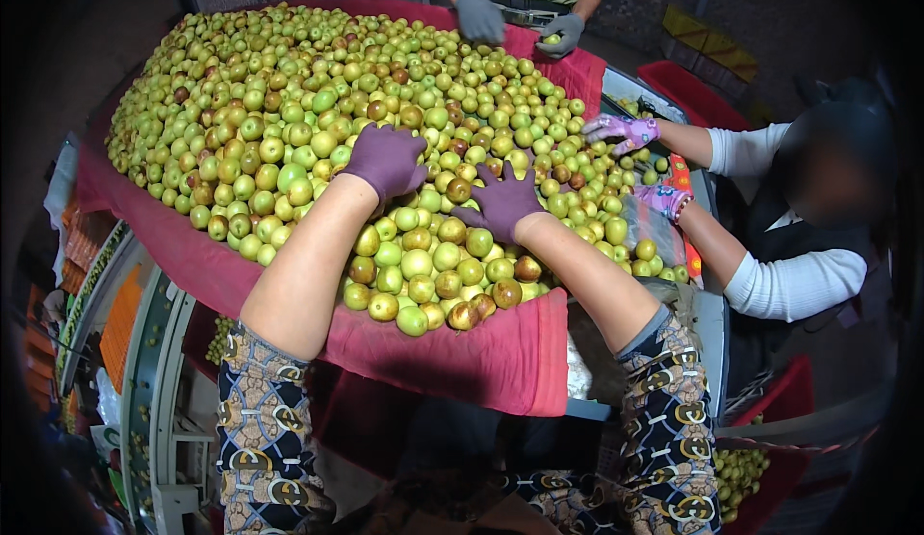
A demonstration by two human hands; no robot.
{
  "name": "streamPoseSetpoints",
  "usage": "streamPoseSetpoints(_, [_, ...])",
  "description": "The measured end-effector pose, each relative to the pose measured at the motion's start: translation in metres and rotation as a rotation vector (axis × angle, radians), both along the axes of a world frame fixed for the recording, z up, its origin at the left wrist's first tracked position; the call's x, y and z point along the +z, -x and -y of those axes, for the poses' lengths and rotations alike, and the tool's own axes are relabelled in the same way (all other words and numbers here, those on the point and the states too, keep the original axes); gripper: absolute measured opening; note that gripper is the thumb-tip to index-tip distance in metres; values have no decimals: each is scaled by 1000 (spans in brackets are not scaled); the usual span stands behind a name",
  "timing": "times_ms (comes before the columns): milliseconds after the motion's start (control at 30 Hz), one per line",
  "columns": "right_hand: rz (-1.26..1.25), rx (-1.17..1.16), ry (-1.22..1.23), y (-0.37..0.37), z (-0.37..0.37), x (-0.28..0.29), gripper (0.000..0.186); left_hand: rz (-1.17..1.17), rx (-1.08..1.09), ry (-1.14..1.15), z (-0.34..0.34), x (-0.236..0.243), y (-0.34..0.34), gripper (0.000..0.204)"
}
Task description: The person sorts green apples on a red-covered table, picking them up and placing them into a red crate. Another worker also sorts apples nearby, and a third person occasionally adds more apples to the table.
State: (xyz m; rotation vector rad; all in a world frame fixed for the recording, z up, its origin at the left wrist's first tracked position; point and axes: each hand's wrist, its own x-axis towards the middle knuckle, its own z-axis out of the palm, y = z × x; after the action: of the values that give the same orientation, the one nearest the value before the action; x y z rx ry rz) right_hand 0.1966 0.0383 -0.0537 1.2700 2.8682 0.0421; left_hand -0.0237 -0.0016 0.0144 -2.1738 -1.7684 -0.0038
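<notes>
A large heap of round yellow-green jujubes [289, 140], some with brown patches, covers a red cloth [462, 367] in front of me. My left hand [387, 162], in a purple glove, rests on the middle of the heap with its fingers curled down. Whatever lies under those fingers is hidden. To its right, my right hand [503, 203], gloved the same way, lies over the fruit with fingers spread, touching the jujubes and gripping none that I can see. A brownish jujube [458, 191] sits between the two hands.
Across the heap, a person's grey-gloved hand [560, 35] holds a jujube. At the right, another person's floral-gloved hands [624, 133] reach onto the fruit. A curved green conveyor [144, 391] runs at the left. A red crate [784, 477] with fruit stands at lower right.
</notes>
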Motion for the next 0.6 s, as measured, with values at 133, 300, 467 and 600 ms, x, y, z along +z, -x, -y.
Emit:
streamPoseSetpoints(133, [3,5,-25,5,-7,3,72,10,-49,-36,2,0,3,31])
streamPoseSetpoints(300, [-10,18,-7,3,-10,4,73,22,-46,-10,1,1,2,32])
streamPoseSetpoints(467, [-23,25,-32,-1,-8,1,73,25,-48,-17,1,2,3,33])
streamPoseSetpoints(600, [-5,33,-20,0,-9,0,71,24,-49,-19,3,3,3,34])
